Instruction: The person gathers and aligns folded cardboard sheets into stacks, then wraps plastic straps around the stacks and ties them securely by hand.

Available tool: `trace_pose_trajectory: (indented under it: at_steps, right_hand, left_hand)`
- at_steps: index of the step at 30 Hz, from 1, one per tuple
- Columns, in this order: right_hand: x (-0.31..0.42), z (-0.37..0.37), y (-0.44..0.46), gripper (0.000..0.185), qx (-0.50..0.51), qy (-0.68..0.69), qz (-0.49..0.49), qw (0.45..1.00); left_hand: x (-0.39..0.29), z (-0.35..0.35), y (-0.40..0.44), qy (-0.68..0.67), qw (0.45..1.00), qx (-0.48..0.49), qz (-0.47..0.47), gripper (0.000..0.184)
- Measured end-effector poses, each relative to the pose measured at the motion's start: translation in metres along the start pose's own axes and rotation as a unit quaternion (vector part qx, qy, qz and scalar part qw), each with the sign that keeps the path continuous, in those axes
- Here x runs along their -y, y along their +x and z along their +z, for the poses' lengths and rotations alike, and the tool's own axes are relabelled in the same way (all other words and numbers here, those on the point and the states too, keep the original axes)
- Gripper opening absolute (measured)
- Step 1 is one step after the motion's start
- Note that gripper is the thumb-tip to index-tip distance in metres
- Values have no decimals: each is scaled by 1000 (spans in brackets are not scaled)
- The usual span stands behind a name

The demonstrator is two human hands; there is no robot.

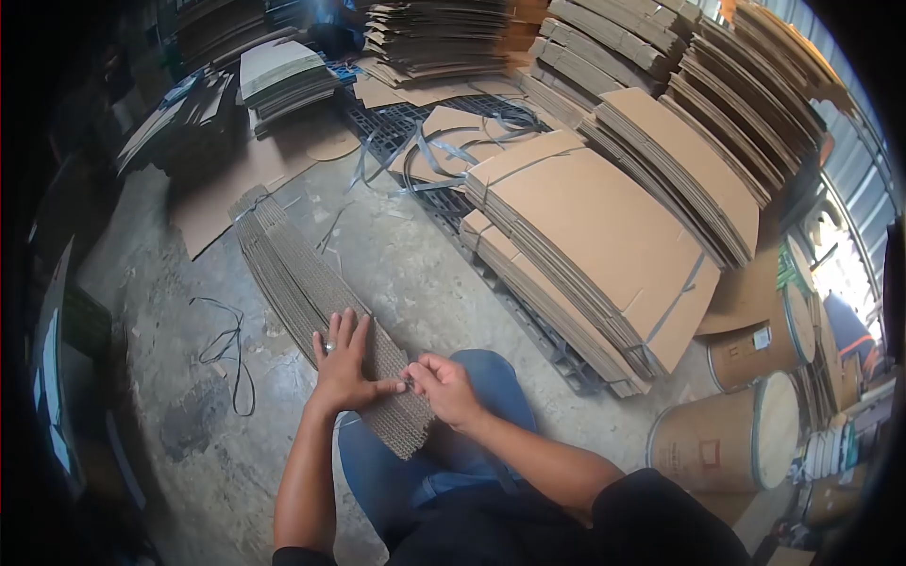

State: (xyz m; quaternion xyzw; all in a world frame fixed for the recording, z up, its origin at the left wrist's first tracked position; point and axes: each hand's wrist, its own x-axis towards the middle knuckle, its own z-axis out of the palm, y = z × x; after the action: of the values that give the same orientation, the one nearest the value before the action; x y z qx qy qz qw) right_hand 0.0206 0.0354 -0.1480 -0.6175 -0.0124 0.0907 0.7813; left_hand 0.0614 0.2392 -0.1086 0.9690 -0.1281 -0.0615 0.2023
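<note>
A long bundle of corrugated cardboard strips (300, 269) runs from the concrete floor up to my knees, its ridged edges facing up. A strap goes round its far end. My left hand (345, 370) lies flat on the near part, fingers spread, with a ring on one finger. At the bundle's right edge, beside my left thumb, my right hand (442, 389) is closed in a pinch. What sits between its fingertips is too small to make out.
Strapped flat cardboard stacks (585, 217) rest on a black pallet (491, 274) at the right. Drums (710, 441) stand at the lower right. A loose strap (231, 344) lies on the floor at the left. More cardboard piles (434, 38) and part of a person (332, 26) are at the back.
</note>
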Motion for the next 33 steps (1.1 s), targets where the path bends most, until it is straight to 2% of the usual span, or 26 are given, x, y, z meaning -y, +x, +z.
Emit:
trace_pose_trajectory:
  at_steps: [16, 23, 28, 32, 33]
  right_hand:
    - [-2, 7, -1, 19, -16, 16, -25, 999]
    - [-8, 5, -2, 20, -10, 26, -17, 999]
    - [-11, 9, -5, 18, -24, -19, -52, 998]
    - [-6, 10, -10, 14, -28, -64, -60, 996]
    - [-6, 10, -10, 12, -25, -60, -75, 995]
  left_hand:
    - [7, 0, -1, -3, 1000, -3, 23, 134]
    - [4, -3, -4, 10, 999, -3, 30, 126]
    - [2, -4, -7, 26, 998, -4, 54, 121]
    - [-2, -2, -5, 62, 993, -27, 92, 105]
    - [-1, -2, -4, 70, 992, -22, 106, 96]
